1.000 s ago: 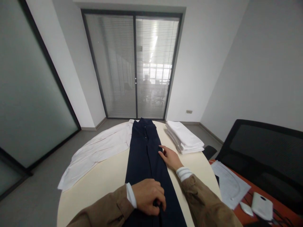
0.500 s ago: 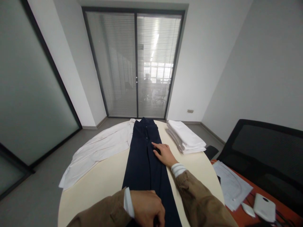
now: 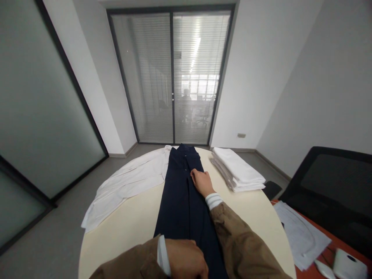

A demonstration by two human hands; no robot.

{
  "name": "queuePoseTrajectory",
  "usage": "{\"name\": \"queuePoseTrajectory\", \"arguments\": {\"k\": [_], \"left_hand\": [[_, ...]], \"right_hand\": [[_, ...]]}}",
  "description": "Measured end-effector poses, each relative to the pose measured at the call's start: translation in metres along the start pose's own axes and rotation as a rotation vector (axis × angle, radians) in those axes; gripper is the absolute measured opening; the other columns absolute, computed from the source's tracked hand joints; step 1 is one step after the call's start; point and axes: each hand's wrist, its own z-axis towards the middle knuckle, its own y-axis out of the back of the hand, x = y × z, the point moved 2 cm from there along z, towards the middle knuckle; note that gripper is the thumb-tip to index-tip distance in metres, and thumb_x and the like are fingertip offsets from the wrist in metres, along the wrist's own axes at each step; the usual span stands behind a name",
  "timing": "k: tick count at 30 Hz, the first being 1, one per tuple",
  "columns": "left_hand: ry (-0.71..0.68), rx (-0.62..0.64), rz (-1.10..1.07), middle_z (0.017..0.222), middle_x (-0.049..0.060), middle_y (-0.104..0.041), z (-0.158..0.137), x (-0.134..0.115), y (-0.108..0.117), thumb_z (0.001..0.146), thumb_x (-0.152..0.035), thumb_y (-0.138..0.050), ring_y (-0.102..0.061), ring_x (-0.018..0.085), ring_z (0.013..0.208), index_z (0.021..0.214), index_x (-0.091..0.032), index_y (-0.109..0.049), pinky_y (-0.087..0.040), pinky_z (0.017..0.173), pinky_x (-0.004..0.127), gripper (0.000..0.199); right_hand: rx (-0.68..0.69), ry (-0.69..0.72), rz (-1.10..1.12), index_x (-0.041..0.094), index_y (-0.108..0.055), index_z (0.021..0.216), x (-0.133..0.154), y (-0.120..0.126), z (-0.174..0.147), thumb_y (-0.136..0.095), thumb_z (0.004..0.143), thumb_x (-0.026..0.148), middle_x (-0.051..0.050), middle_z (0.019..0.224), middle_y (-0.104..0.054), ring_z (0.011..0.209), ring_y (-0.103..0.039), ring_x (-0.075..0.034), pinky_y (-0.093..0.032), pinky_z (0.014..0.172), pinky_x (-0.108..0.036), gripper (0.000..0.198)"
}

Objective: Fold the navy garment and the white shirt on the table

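Trousers (image 3: 177,197): dark blue, laid lengthwise along the middle of the worktop (image 3: 128,221), waist end far, legs running near; no new fold shows in them.
Right hand (image 3: 203,183): has moved in from the trousers' right edge onto their far part, just right of the front opening.
Right fingers: spread a second ago, now drawn together at the cloth; whether they pinch it, I cannot tell.
Left hand (image 3: 187,257): has come nearer, over the legs; its fingertips are hidden, so their state is unclear.
White garment (image 3: 130,178): left, unmoved.
Folded white stack (image 3: 240,170): far right, untouched.
Meaning: handling now seems centred beside the opening.
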Motion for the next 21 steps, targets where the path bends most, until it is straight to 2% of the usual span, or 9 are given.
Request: {"name": "queuePoseTrajectory", "arguments": {"k": [4, 7, 10, 12, 13, 15, 17, 19, 21], "left_hand": [[0.013, 0.027, -0.049, 0.069, -0.005, -0.065, 0.0, 0.0, -0.004, 0.068, -0.017, -0.063, -0.066, 0.018, 0.071, 0.058, -0.023, -0.052, -0.038, 0.05, 0.027, 0.016], [0.075, 0.114, -0.161, 0.059, -0.005, -0.059, -0.001, -0.002, -0.004, 0.068, -0.012, -0.065, -0.062, 0.016, 0.061, 0.056, -0.021, -0.052, -0.039, 0.049, 0.025, 0.019], [0.111, 0.154, -0.488, 0.068, -0.004, -0.065, -0.014, -0.007, 0.013, 0.073, -0.014, -0.068, -0.064, 0.014, 0.063, 0.081, -0.018, -0.068, -0.047, 0.057, 0.02, 0.009], [0.136, -0.024, -0.664, 0.086, 0.002, -0.072, -0.03, -0.004, 0.035, 0.084, -0.029, -0.066, -0.068, 0.015, 0.076, 0.102, -0.015, -0.071, -0.052, 0.069, 0.021, 0.024], [0.167, -0.188, -0.646, 0.096, 0.004, -0.073, -0.039, 0.001, 0.047, 0.088, -0.036, -0.063, -0.068, 0.017, 0.085, 0.107, -0.016, -0.071, -0.053, 0.076, 0.022, 0.029], [0.329, -0.64, -0.453, 0.114, 0.007, -0.07, -0.061, 0.021, 0.065, 0.094, -0.036, -0.053, -0.063, 0.019, 0.108, 0.112, -0.018, -0.07, -0.046, 0.1, 0.031, 0.031], [0.59, -0.947, -0.18, 0.14, 0.01, -0.054, -0.082, 0.046, 0.068, 0.093, -0.036, -0.054, -0.048, 0.023, 0.131, 0.126, -0.021, -0.063, -0.032, 0.115, 0.042, 0.037], [0.784, -0.935, -0.005, 0.153, 0.013, -0.037, -0.094, 0.069, 0.058, 0.092, -0.037, -0.057, -0.035, 0.028, 0.14, 0.138, -0.021, -0.053, -0.026, 0.117, 0.048, 0.05], [0.862, -0.828, 0.073, 0.151, 0.013, -0.039, -0.098, 0.085, 0.046, 0.092, -0.038, -0.056, -0.036, 0.029, 0.139, 0.137, -0.022, -0.055, -0.029, 0.116, 0.049, 0.048]], "right_hand": [[0.022, 0.002, -0.023, 0.023, -0.057, 0.121, 0.003, -0.01, -0.007, -0.039, 0.099, 0.032, -0.012, 0.121, -0.063, 0.111, -0.056, -0.024, -0.035, 0.091, -0.036, 0.03], [0.06, 0.042, -0.001, 0.023, -0.041, 0.145, 0.005, -0.022, -0.017, -0.039, 0.098, 0.041, -0.011, 0.148, -0.045, 0.133, -0.04, -0.028, -0.027, 0.107, -0.044, 0.05], [0.127, 0.033, 0.005, 0.022, -0.023, 0.155, 0.007, -0.029, -0.024, -0.033, 0.098, 0.05, -0.008, 0.158, -0.03, 0.145, -0.021, -0.031, -0.013, 0.115, -0.051, 0.065], [0.153, 0.026, -0.001, 0.024, -0.018, 0.156, 0.007, -0.03, -0.027, -0.032, 0.096, 0.054, -0.006, 0.16, -0.025, 0.147, -0.013, -0.034, -0.01, 0.115, -0.056, 0.068], [0.161, 0.028, -0.004, 0.025, -0.017, 0.156, 0.007, -0.029, -0.028, -0.031, 0.096, 0.056, -0.005, 0.16, -0.024, 0.147, -0.012, -0.035, -0.01, 0.114, -0.057, 0.069], [0.173, 0.042, -0.009, 0.027, -0.017, 0.156, 0.007, -0.027, -0.031, -0.03, 0.096, 0.058, -0.005, 0.16, -0.023, 0.148, -0.011, -0.036, -0.011, 0.114, -0.058, 0.07], [0.176, 0.052, -0.008, 0.028, -0.018, 0.156, 0.006, -0.025, -0.033, -0.03, 0.095, 0.06, -0.005, 0.16, -0.024, 0.147, -0.012, -0.036, -0.012, 0.114, -0.058, 0.07], [0.171, 0.057, -0.002, 0.03, -0.019, 0.156, 0.006, -0.024, -0.035, -0.03, 0.095, 0.061, -0.005, 0.16, -0.025, 0.147, -0.014, -0.036, -0.013, 0.114, -0.058, 0.069], [0.165, 0.059, 0.003, 0.03, -0.019, 0.156, 0.006, -0.023, -0.037, -0.03, 0.095, 0.062, -0.006, 0.159, -0.026, 0.147, -0.015, -0.036, -0.013, 0.114, -0.058, 0.07]]}}
